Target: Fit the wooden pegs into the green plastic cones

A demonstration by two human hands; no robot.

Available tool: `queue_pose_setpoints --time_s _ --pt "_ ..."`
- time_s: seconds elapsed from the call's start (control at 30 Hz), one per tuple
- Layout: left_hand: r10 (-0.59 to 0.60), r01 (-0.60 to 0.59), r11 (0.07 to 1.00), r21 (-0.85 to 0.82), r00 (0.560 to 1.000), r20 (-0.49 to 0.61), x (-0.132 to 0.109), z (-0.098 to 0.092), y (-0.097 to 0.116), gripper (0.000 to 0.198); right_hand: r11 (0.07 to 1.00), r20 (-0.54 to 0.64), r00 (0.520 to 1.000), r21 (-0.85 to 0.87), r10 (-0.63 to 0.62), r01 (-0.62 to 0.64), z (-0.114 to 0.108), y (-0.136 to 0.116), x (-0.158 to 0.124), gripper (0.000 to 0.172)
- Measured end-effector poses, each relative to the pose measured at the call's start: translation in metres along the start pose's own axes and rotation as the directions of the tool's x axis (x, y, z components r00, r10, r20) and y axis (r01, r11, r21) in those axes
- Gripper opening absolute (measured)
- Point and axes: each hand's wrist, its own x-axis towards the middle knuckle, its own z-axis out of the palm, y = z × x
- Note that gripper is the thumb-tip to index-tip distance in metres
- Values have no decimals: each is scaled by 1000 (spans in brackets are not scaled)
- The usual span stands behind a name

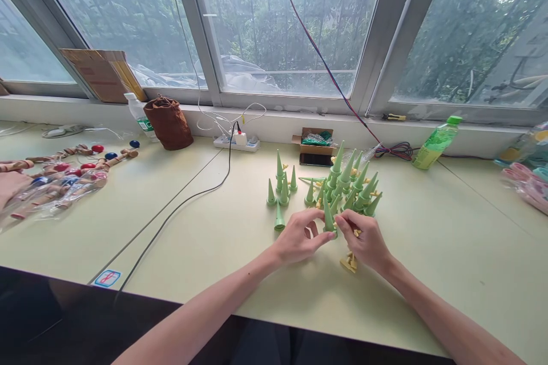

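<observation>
Pale yellowish tabletop [184, 245], with a few small yellow pieces [349, 264] lying loose nearest me. Just past those, left hand [299, 235] has a green cone [329, 217] held upright between thumb and fingers. Right hand [363, 239] is bunched up at its side, can't tell if it's gripping anything. Behind: a crowd of green cones [345, 178], then a small open cardboard box [297, 140], then windows [291, 28].
</observation>
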Motion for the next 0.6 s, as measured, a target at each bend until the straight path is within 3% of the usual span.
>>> queue_pose_setpoints --time_s 0.17,0.43,0.6 --pt "-11 11 1000 8 1000 0 -1 2 1 27 999 -1 999 19 34 -34 0 -2 -1 32" --pt "-12 12 1000 -3 999 -29 1 2 3 31 972 50 979 119 199 -203 -1 -1 -2 27" --pt "29 -27 999 27 998 -52 0 3 -2 27 975 62 980 107 190 -196 1 1 -3 32"
